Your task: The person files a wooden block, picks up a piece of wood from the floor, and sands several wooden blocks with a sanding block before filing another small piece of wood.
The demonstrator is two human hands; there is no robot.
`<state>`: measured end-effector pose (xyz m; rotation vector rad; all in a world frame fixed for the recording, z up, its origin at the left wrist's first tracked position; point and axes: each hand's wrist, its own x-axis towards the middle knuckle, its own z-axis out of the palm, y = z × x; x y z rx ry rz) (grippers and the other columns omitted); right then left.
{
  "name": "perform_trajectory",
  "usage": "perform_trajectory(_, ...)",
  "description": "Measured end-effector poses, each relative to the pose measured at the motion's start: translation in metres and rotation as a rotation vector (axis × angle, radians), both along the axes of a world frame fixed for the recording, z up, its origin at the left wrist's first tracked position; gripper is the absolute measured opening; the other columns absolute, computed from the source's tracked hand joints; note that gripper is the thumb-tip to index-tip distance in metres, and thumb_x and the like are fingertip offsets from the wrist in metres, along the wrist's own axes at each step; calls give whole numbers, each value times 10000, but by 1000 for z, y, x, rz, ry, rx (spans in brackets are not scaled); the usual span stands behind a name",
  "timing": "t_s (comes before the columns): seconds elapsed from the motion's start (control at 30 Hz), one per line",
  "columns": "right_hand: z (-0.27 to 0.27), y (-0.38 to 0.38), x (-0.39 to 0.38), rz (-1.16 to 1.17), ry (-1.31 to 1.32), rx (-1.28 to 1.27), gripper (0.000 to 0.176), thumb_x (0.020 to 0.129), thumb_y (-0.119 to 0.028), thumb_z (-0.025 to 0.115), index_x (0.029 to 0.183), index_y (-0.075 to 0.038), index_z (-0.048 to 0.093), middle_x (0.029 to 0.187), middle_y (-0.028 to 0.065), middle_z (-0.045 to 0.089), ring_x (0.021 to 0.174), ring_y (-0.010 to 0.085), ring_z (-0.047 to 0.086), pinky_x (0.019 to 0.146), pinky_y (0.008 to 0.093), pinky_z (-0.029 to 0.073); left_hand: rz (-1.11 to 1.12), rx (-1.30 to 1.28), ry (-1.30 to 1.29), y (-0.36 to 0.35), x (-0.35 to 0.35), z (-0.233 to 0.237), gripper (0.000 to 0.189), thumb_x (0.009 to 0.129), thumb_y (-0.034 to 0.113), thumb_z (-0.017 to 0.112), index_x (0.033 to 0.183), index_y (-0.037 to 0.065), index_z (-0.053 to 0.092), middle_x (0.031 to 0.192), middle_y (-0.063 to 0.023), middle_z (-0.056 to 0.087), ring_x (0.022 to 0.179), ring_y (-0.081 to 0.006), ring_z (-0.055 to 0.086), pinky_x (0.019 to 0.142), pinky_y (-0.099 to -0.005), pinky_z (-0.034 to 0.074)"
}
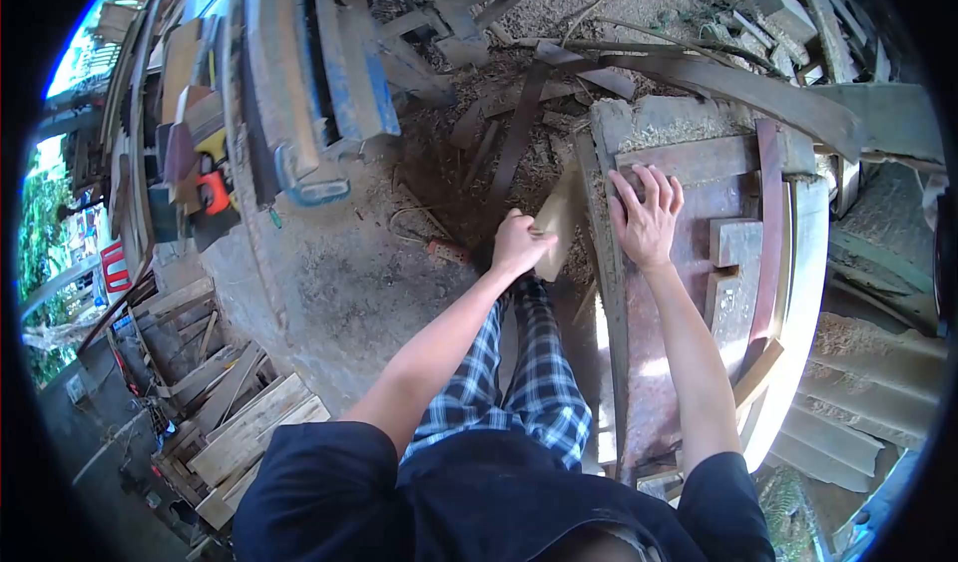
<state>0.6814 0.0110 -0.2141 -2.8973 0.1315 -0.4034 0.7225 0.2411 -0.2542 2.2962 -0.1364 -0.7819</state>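
My left hand (pixel 521 246) is closed around the near edge of a pale wooden board (pixel 566 215), held low in front of my legs. To its right, my right hand (pixel 651 218) lies with fingers spread on a wooden workbench (pixel 654 312), its fingertips at a long plank (pixel 689 161) across the far part. A small wood block with a notch (pixel 735 243) sits right of that hand, beside a reddish wood strip (pixel 767 223). The far end of the bench carries sawdust.
Planks and a blue clamp (pixel 317 191) stand on the left, near an orange-and-yellow tool (pixel 214 193). Scrap boards (pixel 264 432) pile at lower left. Offcuts and a long curved board (pixel 738 88) lie beyond the bench. Corrugated sheets (pixel 848 402) are at right.
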Motion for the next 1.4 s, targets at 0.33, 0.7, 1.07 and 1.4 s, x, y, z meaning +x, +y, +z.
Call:
perform_trajectory(0.33,63,75,-110,-316,43,333,401,850,-106,639,1247,-115,584,1234,154,500,1147,366,490,986,471,412,51,149,-67,46,-14,75,581,656,356,771,1041,-70,684,1052,-244,627,1018,-359,643,878,-400,504)
perform_trajectory(0.7,96,200,-322,-549,212,415,224,833,-54,629,1054,-62,666,1133,144,542,1073,353,534,913,449,456,21,-219,204,88,-52,106,349,742,233,730,894,-79,703,819,-147,700,738,-196,691,656,-328,566)
perform_trajectory(1.07,81,273,-333,-789,184,1249,332,978,-299,513,1111,-41,674,938,108,652,862,221,641,802,345,500,-89,-348,449,171,-85,182,342,802,228,717,936,-84,680,852,-133,692,761,-214,695,684,-368,598)
perform_trajectory(1.4,113,295,-357,-857,14,1783,329,997,-335,498,1138,-80,651,920,16,639,813,104,606,716,261,480,-512,-386,309,136,-151,265,304,792,251,733,780,-47,679,893,-35,519,758,-146,584,602,-302,500)
